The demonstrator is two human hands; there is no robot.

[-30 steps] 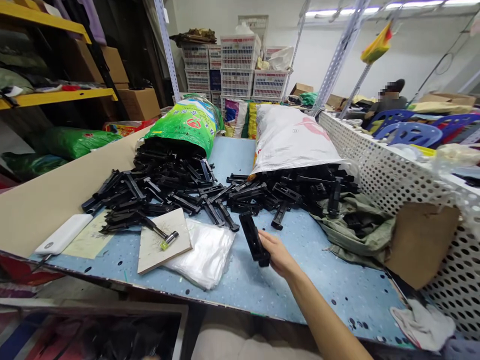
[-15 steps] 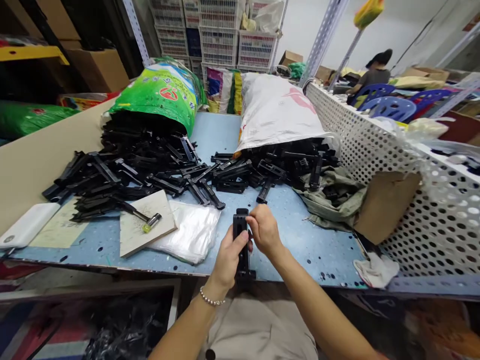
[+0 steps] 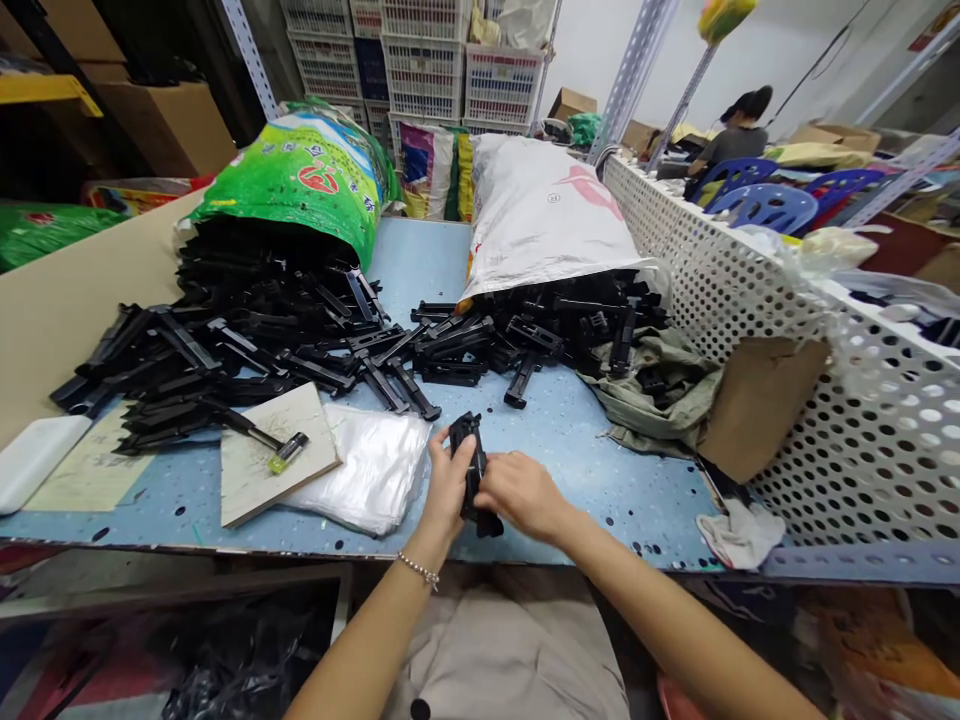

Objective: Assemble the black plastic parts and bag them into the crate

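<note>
1. black part [image 3: 475, 472], tilted, over the table's [image 3: 585, 450] near edge, between both hands; probably kept close for control.
2. left hand [image 3: 445, 490]: fingers wrapped round it, thumb on top, seemingly steadying it.
3. right hand [image 3: 523, 492]: fingers curled against its side; tips hidden, can't tell if they grip.
4. hammer [image 3: 291, 449]: head on board [image 3: 244, 492], likely for easy reach.
5. clear bags [image 3: 386, 465], partly under board.
6. loose black parts [image 3: 454, 345] by mouths of green sack [image 3: 262, 190], white sack [image 3: 547, 225], likely for quick picking.
</note>
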